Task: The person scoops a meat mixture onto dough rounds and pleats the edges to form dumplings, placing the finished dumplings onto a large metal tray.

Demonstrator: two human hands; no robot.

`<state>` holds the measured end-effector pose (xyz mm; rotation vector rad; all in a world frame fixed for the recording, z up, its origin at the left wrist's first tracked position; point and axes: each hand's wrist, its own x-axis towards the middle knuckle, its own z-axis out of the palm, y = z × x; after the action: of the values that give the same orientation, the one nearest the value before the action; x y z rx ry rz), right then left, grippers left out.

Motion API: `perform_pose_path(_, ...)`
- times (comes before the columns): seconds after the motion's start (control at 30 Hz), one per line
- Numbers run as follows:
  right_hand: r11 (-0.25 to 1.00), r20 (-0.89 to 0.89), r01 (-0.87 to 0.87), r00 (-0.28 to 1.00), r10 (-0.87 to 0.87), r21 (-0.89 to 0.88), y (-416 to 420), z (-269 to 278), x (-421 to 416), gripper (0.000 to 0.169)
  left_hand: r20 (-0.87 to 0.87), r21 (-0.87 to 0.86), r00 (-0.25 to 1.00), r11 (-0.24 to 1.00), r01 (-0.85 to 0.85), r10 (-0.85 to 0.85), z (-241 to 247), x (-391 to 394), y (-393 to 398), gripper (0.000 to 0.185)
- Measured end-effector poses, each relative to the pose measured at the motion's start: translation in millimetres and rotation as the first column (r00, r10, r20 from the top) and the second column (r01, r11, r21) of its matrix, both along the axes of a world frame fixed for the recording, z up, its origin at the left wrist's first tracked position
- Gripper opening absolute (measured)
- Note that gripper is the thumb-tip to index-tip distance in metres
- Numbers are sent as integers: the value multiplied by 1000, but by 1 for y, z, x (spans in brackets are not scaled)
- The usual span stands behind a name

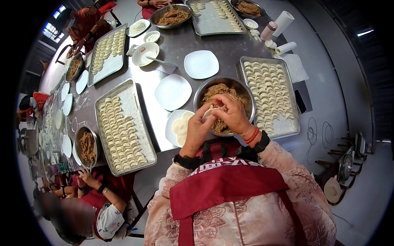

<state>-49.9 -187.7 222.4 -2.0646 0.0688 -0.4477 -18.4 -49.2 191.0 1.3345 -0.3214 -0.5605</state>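
Note:
Over a steel bowl (250,104) of brown minced filling (220,89), both my hands hold one dumpling (210,113) in a pale wrapper. My left hand (198,124) supports it from the left and below. The fingertips of my right hand (232,112) pinch its edge; part of the dumpling is hidden by the fingers. Left of the bowl, a white plate (170,132) carries several round dough wrappers (181,127). To the right of the bowl, a metal tray (284,127) is filled with rows of folded dumplings (266,89), with a bare patch near its front.
Two white plates (173,92) (201,64) lie beyond the wrappers. Another dumpling tray (141,123) stands left, near a co-worker's hands (87,180). A white bowl (146,52) has a utensil resting across its rim. Paper rolls (283,23) and a pink bottle (268,30) stand at the far right.

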Motion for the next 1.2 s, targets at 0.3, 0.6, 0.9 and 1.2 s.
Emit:
perform_pose_path(0.3, 998, 37, -59, 998, 59, 7, -7, -11, -1, 8, -235, -179, 972, 984, -23, -20, -3, 1, 2, 42)
perform_pose_path(0.6, 993, 23, -92, 995, 94, -71, -4, -7, 2, 7, -57, -87, 998, 996, 10, -15, -9, 2, 5, 37)
perform_pose_path(0.9, 964, 83, -70, 992, 94, -258, 1, 2, 4, 7, 97, 49, 992, 996, 77, -81, -10, 7, 8, 41)
perform_pose_path(1.2, 997, 6, -81, 997, 81, -8, -3, -10, 5, 6, -246, -161, 969, 986, -32, -8, -4, 7, 9, 40)
